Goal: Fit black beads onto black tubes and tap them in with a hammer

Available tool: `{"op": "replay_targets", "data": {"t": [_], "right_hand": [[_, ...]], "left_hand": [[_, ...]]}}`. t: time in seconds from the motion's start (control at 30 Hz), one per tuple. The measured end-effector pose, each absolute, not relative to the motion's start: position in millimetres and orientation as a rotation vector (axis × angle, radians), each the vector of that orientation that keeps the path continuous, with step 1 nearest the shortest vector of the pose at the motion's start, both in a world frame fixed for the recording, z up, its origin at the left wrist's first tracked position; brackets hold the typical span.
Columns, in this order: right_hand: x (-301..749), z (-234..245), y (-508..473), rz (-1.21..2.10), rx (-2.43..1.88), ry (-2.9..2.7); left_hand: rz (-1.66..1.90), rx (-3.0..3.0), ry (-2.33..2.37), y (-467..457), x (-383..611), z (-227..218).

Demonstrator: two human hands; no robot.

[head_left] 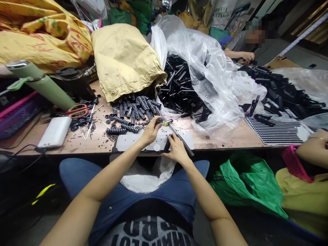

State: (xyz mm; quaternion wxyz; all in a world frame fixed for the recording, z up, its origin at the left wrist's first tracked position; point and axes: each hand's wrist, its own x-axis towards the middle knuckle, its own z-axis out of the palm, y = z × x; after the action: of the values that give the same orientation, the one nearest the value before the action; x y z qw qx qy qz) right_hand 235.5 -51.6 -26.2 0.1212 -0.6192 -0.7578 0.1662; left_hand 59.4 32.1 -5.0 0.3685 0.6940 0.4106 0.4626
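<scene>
My left hand [150, 132] is closed, its fingertips pinching a small black part [160, 121] above a pale plate [133, 141] at the table's front edge. Just right of that part is the yellow-tipped head of a small hammer [177, 132] with a metal shaft and black grip. My right hand [177, 149] curls around a dark black piece [167, 145], thumb and fingers on either side. The hammer lies along the fingers of this hand; whether they grip it too I cannot tell. Black-and-white ribbed cylindrical pieces [132, 110] are heaped behind my left hand.
A yellow sack [125, 58] and a clear plastic bag [217, 99] of black parts [179, 83] stand behind. At left are red scissors [77, 111], a white box [55, 131] and a green bottle [48, 87]. Two other people's hands show at right, near more black parts [282, 90].
</scene>
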Motion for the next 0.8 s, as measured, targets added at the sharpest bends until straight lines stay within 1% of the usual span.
{"op": "replay_targets", "data": {"t": [0.1, 0.2, 0.37, 0.47, 0.6, 0.8], "right_hand": [[238.6, -26.3, -51.0, 0.550, -1.718, -2.178], [233.6, -18.3, -53.3, 0.642, -1.496, -2.140], [202.9, 13.4, -54.0, 0.697, -1.046, -2.133], [184.4, 24.7, -48.3, 0.666, -0.869, -2.153], [173.2, 24.7, -41.6, 0.662, -0.860, -2.157], [171.6, 18.7, -43.0, 0.752, -0.903, -2.163]], "left_hand": [[1.178, 1.155, 0.960, 6.3, 47.3, 2.5], [1.139, 0.844, 0.882, -10.7, 34.8, 10.9], [1.091, 0.742, 0.890, -27.3, 28.7, 19.8], [1.147, 0.616, 0.944, -32.9, 32.1, 22.1], [1.108, 0.550, 0.954, -37.6, 34.3, 27.1], [1.104, 0.571, 1.044, -38.5, 32.2, 32.7]]}}
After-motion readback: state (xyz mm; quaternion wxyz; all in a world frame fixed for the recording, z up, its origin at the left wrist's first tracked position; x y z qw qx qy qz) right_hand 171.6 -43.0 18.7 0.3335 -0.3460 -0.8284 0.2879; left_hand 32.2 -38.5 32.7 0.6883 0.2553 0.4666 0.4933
